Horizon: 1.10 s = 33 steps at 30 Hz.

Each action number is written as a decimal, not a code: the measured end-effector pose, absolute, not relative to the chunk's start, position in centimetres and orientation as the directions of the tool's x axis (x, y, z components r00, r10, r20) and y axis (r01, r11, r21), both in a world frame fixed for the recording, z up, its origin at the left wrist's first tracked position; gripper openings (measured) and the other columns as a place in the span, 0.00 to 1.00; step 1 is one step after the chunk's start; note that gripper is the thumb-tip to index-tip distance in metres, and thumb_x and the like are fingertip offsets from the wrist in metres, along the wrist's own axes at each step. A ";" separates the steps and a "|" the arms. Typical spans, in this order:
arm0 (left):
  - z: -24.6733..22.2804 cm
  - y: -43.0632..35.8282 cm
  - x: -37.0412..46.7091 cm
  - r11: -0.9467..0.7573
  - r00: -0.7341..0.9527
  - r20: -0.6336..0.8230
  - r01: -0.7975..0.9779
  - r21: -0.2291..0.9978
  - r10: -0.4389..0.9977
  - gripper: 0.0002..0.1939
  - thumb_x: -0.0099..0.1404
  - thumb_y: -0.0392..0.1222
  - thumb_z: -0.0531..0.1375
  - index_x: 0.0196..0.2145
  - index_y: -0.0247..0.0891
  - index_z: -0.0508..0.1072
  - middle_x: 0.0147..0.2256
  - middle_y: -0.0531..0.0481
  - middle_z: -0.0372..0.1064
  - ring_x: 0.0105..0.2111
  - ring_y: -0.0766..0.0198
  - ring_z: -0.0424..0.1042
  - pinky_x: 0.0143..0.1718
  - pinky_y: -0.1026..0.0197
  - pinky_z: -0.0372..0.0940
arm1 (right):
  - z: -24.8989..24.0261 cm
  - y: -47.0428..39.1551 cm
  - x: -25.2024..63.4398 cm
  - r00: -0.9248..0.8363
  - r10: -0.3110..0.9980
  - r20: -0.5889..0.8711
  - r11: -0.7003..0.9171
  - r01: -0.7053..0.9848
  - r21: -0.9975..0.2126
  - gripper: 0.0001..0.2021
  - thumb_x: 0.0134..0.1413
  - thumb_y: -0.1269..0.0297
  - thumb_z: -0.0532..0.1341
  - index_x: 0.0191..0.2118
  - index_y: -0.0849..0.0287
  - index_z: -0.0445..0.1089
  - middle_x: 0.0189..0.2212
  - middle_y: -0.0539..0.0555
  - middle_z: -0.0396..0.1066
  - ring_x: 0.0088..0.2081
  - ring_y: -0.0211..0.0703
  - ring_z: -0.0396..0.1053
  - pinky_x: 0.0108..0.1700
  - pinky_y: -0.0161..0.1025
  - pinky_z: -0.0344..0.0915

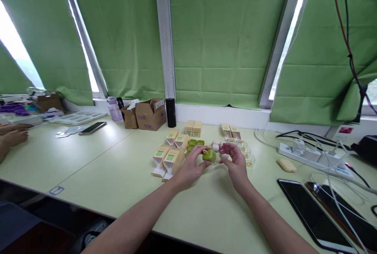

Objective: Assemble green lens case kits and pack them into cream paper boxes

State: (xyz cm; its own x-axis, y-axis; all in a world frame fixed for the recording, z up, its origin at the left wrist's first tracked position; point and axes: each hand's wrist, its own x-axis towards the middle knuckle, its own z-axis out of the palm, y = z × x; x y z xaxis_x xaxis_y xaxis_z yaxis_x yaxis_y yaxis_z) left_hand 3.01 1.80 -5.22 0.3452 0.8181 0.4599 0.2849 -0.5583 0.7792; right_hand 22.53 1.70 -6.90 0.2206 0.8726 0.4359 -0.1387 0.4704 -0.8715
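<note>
My left hand (193, 166) is closed on a small green case (209, 155), with the thumb below it and the fingers along its upper side. Facing it from the right is my right hand (235, 164), fingers curved and apart, holding nothing that I can make out. A whitish round piece (225, 156) shows in the gap between its thumb and fingers; whether they touch it I cannot tell. Other whitish round pieces (216, 147) lie just behind. More green cases (193, 142) are grouped beyond my left hand. Clear containers with yellow centres (249, 160) stand right of my right hand.
Cream cartons (173, 159) with green labels stand left of my hands, others (193, 128) at the back. A power strip (313, 157), a beige case (286, 165) and a dark tablet-like device (312, 210) lie right. Brown boxes (150, 114) stand back left. Another person's hands (13, 138) rest far left.
</note>
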 end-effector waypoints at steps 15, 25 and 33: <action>-4.9 1.1 3.3 -0.694 0.584 0.379 0.643 0.324 0.718 0.20 0.65 0.45 0.70 0.53 0.41 0.75 0.49 0.44 0.73 0.51 0.48 0.67 0.55 0.45 0.61 | -9.8 3.2 23.5 0.103 0.909 0.403 0.401 0.046 -0.915 0.15 0.50 0.65 0.58 0.46 0.54 0.69 0.33 0.48 0.67 0.22 0.36 0.58 0.23 0.35 0.56; -4.4 0.9 3.4 -0.689 0.591 0.359 0.656 0.308 0.723 0.20 0.64 0.45 0.71 0.52 0.41 0.75 0.49 0.45 0.73 0.51 0.48 0.67 0.54 0.46 0.61 | -10.0 3.6 23.5 0.022 0.911 0.413 0.396 0.239 -0.887 0.09 0.61 0.56 0.57 0.37 0.53 0.71 0.22 0.46 0.66 0.23 0.43 0.62 0.28 0.38 0.60; -4.2 0.8 3.5 -0.688 0.589 0.363 0.662 0.297 0.722 0.20 0.64 0.45 0.70 0.53 0.42 0.74 0.49 0.45 0.73 0.51 0.48 0.67 0.54 0.46 0.61 | -9.8 3.6 23.6 -0.019 0.887 0.460 0.426 0.414 -0.804 0.12 0.63 0.58 0.53 0.35 0.54 0.72 0.23 0.49 0.70 0.27 0.45 0.66 0.32 0.39 0.62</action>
